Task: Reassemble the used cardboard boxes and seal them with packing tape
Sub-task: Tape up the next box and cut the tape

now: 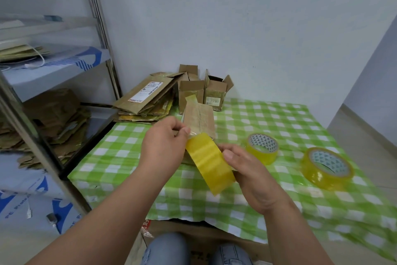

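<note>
A small brown cardboard box stands on the green checked tablecloth, with clear tape along its top and a loose tape end sticking up at its far edge. My left hand grips the box's near left side, thumb pressing tape at its edge. My right hand holds a yellow tape roll just in front of the box. A strip of tape runs from the roll to the box.
Two more yellow tape rolls lie to the right. Open small boxes and a pile of flattened cardboard sit at the back by the wall. A metal shelf rack with cardboard stands left.
</note>
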Motion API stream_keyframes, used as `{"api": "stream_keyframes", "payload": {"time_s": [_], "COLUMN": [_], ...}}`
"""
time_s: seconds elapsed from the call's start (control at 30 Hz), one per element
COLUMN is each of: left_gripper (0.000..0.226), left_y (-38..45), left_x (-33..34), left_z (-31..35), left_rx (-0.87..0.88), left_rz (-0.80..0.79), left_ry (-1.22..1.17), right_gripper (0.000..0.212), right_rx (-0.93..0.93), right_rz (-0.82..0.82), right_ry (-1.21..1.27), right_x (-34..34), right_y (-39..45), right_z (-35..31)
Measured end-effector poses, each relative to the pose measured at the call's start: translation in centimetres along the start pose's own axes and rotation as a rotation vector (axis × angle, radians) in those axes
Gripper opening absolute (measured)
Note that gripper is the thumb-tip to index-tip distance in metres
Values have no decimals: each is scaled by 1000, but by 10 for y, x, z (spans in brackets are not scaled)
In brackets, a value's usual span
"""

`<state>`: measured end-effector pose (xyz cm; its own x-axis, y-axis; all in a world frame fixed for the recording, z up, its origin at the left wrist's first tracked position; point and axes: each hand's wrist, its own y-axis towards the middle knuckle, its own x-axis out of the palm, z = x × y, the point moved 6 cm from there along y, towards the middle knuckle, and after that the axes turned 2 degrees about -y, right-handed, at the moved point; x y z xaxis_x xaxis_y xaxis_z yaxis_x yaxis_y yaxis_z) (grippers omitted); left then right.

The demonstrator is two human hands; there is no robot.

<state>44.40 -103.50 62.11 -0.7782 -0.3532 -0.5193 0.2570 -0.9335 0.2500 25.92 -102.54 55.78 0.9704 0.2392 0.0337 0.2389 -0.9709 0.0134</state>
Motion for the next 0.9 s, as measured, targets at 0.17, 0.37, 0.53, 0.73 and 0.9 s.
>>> {"api": "stream_keyframes", "payload": {"time_s": [0.17, 0.37, 0.53, 0.73, 0.9], "left_gripper": [22, 16, 19, 15, 17], "left_y": [1, 5, 3, 20, 20], "left_x": [-3, -11, -11, -19, -9], "left_z": [8, 7, 2, -16, -11], "left_rx": [24, -11, -155, -342, -306], "left_rz": [20, 59, 77, 141, 166], "left_ry": [73, -122, -409, -726, -742], "right_gripper": [46, 56, 68, 33, 38], "right_rx": [-58, -81, -158, -166, -162], "right_rz": [-193, -109, -35, 32, 52], "right_ry": [0, -82, -198, -189, -154], "right_x": [15, 9, -10, -41, -66], "right_y": [-5, 0, 1, 0, 14], "right_z": [1, -7, -27, -36, -46]}}
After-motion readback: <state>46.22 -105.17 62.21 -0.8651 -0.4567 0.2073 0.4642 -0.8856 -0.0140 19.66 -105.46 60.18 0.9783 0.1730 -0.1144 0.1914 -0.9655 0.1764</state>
